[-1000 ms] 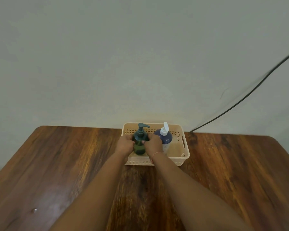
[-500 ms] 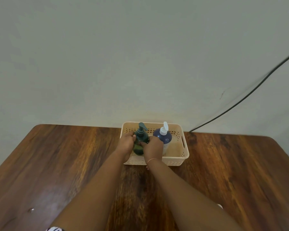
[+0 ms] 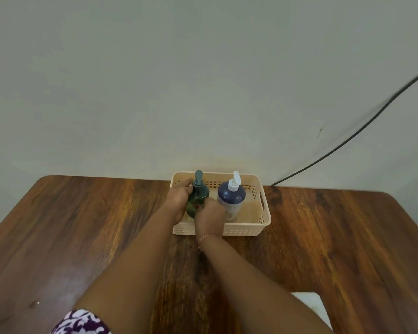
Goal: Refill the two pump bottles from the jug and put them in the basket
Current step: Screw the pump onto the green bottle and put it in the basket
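Note:
A beige perforated basket [image 3: 256, 227] sits at the table's far edge by the wall. Inside it on the left is a dark green pump bottle [image 3: 199, 192]. My left hand [image 3: 177, 197] grips its left side, and my right hand [image 3: 209, 218] holds its lower front. A navy bottle with a white pump [image 3: 231, 196] stands upright in the basket just to the right, apart from my hands. The green bottle's base is hidden behind my hands. No jug is in view.
The wooden table [image 3: 323, 249] stretches wide on both sides of the basket. A white object [image 3: 311, 307] shows at the near right edge beside my right arm. A black cable [image 3: 348, 141] runs down the wall to the table's back right.
The green bottle's pump head has turned from sideways to pointing away. My right hand has slid lower on the bottle. The view has tilted down slightly, revealing the white object.

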